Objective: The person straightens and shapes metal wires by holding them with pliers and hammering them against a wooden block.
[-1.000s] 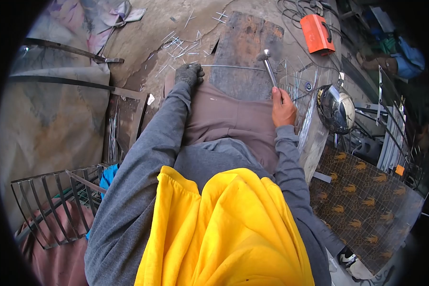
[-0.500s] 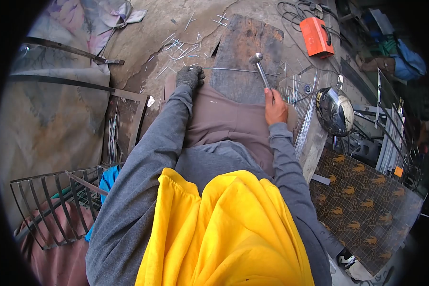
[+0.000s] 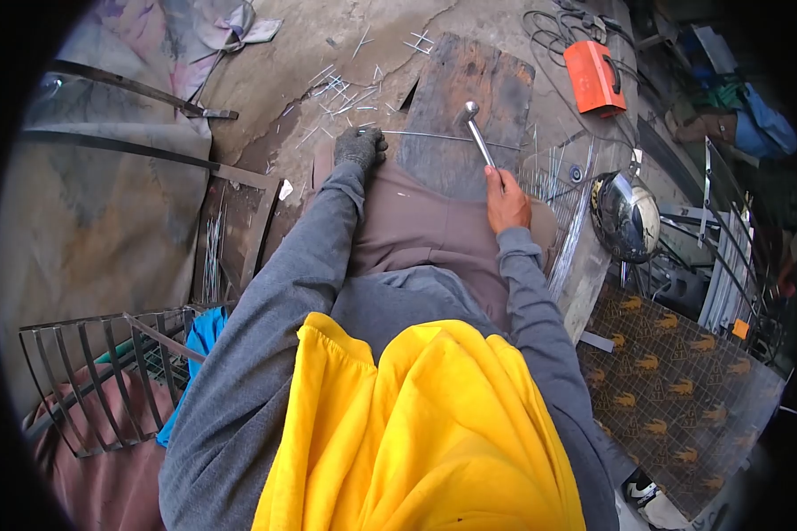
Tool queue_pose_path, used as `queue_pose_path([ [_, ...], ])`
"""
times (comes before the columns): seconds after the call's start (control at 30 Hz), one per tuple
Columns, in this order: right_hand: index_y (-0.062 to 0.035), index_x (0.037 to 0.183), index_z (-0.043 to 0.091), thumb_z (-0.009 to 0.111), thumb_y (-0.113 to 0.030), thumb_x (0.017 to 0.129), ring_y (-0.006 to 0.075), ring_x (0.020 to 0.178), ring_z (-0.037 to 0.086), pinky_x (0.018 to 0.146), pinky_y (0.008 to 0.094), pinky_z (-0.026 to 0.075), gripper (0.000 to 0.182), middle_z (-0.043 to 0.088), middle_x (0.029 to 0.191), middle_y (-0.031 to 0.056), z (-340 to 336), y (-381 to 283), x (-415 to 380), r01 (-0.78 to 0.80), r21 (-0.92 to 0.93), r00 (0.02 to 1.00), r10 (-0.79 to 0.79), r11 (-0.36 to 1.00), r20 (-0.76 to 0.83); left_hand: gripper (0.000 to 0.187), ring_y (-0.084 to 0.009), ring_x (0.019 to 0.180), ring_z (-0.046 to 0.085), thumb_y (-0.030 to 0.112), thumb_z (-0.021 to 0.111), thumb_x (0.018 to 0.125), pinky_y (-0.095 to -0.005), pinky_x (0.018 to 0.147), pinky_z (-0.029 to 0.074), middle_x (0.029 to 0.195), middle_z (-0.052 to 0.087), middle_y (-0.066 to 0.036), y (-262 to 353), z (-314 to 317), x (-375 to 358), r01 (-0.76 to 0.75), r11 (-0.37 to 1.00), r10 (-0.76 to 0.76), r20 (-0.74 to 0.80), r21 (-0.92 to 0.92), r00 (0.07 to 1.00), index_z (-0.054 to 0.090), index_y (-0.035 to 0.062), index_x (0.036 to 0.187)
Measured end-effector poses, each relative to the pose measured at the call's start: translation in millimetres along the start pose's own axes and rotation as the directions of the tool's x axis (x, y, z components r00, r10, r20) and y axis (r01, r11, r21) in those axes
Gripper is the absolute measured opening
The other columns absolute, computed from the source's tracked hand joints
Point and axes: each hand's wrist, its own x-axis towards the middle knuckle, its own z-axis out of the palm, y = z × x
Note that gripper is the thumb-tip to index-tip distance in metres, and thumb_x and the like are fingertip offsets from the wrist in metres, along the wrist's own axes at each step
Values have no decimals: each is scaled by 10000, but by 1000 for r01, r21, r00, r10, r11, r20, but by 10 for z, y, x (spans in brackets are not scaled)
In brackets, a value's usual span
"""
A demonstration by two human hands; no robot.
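Note:
My left hand [image 3: 360, 147], in a dark grey work glove, is closed around one end of a thin metal rod [image 3: 443, 136]. The rod stretches to the right across a worn, dark-stained board [image 3: 496, 75] in front of my knees. In my bare right hand [image 3: 508, 202] is a hammer [image 3: 480, 135], gripped by its shiny metal handle. The hammer's head points away from me and overlaps the board in this view, just beyond the rod.
Cut wire pieces [image 3: 336, 88] lie scattered on the ground at the far left. An orange box with a handle [image 3: 591, 78] and cables stands at the back right. A welding helmet [image 3: 625, 217] is right of my knee, near long thin rods [image 3: 568, 239]. A metal grille [image 3: 106, 380] leans at left.
The hammer and my right hand have shifted slightly left relative to the board, and the view has moved a little. Both hands keep their hold.

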Motion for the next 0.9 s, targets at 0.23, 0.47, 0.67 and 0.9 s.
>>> queue_pose_path([
  [0.23,-150,1109,666,474,-608,950,446,912,639,780,494,488,521,690,934,207,114,79,8,73,45,997,-73,996,-3,100,-183,581,614,78,624,906,-296,464,510,744,633,-92,-31,-29,0,-47,997,47,0,-56,999,619,-15,944],
  [0.47,-160,1109,667,490,-604,945,445,883,641,760,499,486,505,688,891,213,200,-5,-66,134,125,990,-127,983,-63,99,-173,576,607,81,621,909,-292,461,502,740,628,-87,-14,-5,-59,-48,996,48,-3,-79,999,615,-14,939],
  [0.67,-138,1104,662,495,-593,947,456,864,641,745,509,479,510,674,845,228,235,-114,-59,104,124,994,-100,987,-33,107,-169,577,608,95,626,911,-293,466,501,738,628,-87,-55,-25,25,-50,999,50,28,-18,998,611,-7,939],
  [0.9,-140,1056,664,498,-602,940,465,880,634,764,519,483,504,685,865,221,334,-52,-7,115,25,993,-116,993,40,117,-172,574,606,102,622,917,-293,470,502,740,632,-89,43,48,-90,-62,997,63,-18,38,998,619,-10,951],
])
